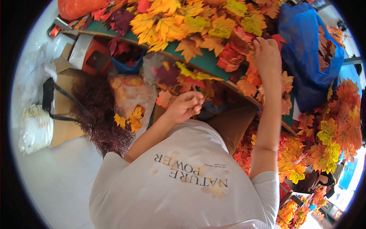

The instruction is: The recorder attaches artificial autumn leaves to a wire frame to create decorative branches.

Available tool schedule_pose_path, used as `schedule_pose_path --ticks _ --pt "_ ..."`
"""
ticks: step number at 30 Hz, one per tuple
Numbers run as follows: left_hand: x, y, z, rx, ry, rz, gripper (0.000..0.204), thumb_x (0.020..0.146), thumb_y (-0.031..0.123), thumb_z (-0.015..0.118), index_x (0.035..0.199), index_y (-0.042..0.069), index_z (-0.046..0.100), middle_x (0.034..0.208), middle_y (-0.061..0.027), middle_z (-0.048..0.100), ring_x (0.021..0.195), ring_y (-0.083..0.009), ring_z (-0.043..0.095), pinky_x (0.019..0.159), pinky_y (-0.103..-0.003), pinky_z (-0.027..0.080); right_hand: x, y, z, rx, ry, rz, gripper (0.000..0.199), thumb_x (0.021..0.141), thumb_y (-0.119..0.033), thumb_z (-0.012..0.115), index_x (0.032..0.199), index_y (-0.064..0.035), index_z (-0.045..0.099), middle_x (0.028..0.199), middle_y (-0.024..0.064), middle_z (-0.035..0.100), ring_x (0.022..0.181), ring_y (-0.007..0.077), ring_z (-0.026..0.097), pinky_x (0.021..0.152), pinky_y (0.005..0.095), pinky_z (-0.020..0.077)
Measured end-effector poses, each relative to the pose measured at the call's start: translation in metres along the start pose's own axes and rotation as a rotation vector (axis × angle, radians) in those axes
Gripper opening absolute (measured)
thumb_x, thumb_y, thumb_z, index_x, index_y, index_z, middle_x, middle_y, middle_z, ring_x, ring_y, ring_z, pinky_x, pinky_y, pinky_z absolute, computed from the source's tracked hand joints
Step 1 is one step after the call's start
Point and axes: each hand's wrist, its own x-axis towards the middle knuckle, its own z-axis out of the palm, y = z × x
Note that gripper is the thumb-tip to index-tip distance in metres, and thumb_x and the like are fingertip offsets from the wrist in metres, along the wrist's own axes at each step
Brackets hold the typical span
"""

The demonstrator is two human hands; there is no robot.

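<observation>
A heap of artificial maple leaves (198, 23) in yellow, orange and red covers the green table (207, 61) in front of me. My left hand (186, 106) is closed around a thin stem with yellow and red leaves (192, 78), held just below the table's edge. My right hand (267, 55) reaches up onto the table. Its fingers are bent and pinch a leaf at the edge of a red-orange cluster (233, 55). My white T-shirt fills the lower middle of the view.
A blue plastic bag (309, 53) of leaves sits to the right and an orange bag (78, 7) at top left. Below the table are a clear bag of leaves (131, 101), dark maroon foliage (101, 114), a cardboard box (63, 126) and a white sack (36, 129). More leaf sprays (335, 129) are piled at right.
</observation>
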Motion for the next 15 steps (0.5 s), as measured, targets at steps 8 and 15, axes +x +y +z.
schedule_pose_path --ticks 8,15 --pt "-0.001 0.000 0.012 0.132 0.079 -0.020 0.022 0.087 0.009 0.060 0.107 -0.001 0.059 0.085 -0.0041 0.055 0.070 -0.0128 0.058 0.061 -0.023 0.051 0.008 0.028 0.006 0.120 0.057 -0.013 0.014 0.084 -0.015 0.061 0.090 -0.0047 0.068 0.079 0.0166 0.064 0.078 0.0295 0.063 0.067 0.0355 0.0501" --pt "-0.001 0.002 0.015 0.024 0.110 -0.022 0.028 0.088 0.008 0.059 0.115 0.000 0.055 0.090 -0.0036 0.056 0.077 -0.0126 0.060 0.068 -0.025 0.053 0.016 0.030 -0.023 0.738 0.357 0.479 0.017 0.083 -0.012 0.066 0.093 0.0015 0.067 0.082 0.0050 0.065 0.072 0.0093 0.060 0.063 0.0233 0.0483"
